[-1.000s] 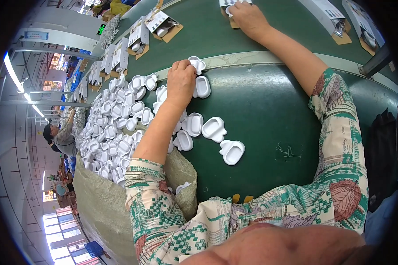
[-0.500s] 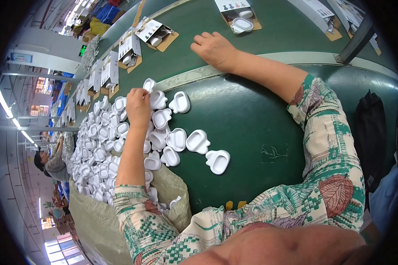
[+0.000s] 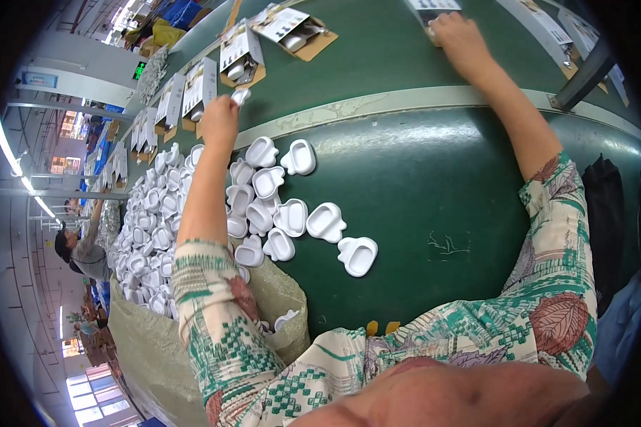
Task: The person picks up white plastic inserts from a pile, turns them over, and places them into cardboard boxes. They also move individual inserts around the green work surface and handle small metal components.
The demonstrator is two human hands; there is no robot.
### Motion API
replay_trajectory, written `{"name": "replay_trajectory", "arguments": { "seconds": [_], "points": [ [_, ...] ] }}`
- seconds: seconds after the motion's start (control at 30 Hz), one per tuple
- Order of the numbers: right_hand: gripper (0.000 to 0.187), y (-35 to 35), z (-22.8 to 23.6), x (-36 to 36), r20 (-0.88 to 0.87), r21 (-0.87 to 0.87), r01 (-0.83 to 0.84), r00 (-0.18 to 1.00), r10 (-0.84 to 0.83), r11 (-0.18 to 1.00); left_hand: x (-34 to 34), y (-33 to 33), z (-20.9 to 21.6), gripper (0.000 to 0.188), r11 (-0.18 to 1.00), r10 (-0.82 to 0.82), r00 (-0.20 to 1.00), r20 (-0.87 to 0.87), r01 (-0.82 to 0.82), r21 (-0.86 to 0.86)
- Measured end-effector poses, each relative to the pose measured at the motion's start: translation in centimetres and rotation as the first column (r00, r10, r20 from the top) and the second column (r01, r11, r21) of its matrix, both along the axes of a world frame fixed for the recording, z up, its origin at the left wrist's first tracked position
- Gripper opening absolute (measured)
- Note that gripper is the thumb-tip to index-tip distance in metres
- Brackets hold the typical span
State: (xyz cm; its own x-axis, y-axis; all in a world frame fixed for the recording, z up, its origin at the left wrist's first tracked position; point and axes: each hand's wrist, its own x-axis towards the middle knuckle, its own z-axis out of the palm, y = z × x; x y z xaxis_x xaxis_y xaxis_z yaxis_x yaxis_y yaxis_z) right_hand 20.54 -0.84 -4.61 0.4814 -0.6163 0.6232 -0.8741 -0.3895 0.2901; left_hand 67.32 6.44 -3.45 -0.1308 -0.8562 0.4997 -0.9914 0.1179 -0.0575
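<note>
My left hand is closed on a small white plastic dish, pinched at the fingertips, over the near edge of the green belt. Below that arm, a heap of similar white dishes spreads across the green worktop, with several loose ones lying to its right. At the far side my right hand reaches over the belt. Its fingers are curled at the near end of an open printed carton, and they hide what is inside that end.
Several open cartons with white parts inside stand along the belt at left, and others at far right. A metal post rises at right. A woven sack lies under the heap. Another person works at far left.
The left hand has lifted the dish away from the heap toward the belt. My right hand has moved right and farther out, onto the carton. The cartons on the belt have shifted right.
</note>
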Motion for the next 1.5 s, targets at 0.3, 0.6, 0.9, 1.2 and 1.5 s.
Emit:
{"name": "replay_trajectory", "arguments": {
  "seconds": [0.3, 0.6, 0.9, 1.2, 1.5],
  "points": [
    [0.014, -3.4, 0.9, -1.8, 0.18, -0.091, 0.124, 0.978, -0.106, 0.988, -4.2, -9.7, 1.4, 0.016, 0.974, 0.123, 0.98, 0.154, -0.149, 0.169],
    [0.019, 7.6, -3.3, 16.0, 0.258, 0.085, -0.804, 0.588, 0.767, 0.588, -8.6, -10.9, 0.5, 0.02, 0.963, 0.245, 0.967, 0.074, -0.252, 0.097],
    [0.01, 9.1, -3.3, 19.1, 0.065, 0.224, -0.815, 0.559, 0.826, 0.534, -4.7, -0.2, -0.3, 0.021, 0.989, -0.124, 0.991, -0.046, 0.12, -0.084],
    [0.014, -1.9, 0.4, 4.6, 0.158, -0.004, -0.246, 0.957, 0.243, 0.969, -0.7, 12.0, -4.3, 0.036, 0.973, 0.053, 0.936, -0.349, 0.03, 0.227],
    [0.01, -8.9, -0.5, 2.0, 0.295, -0.048, 0.119, 0.95, -0.099, 0.992, -7.7, 5.3, -5.1, 0.041, 0.996, -0.088, 0.93, -0.356, 0.088, -0.016]
  ]
}}
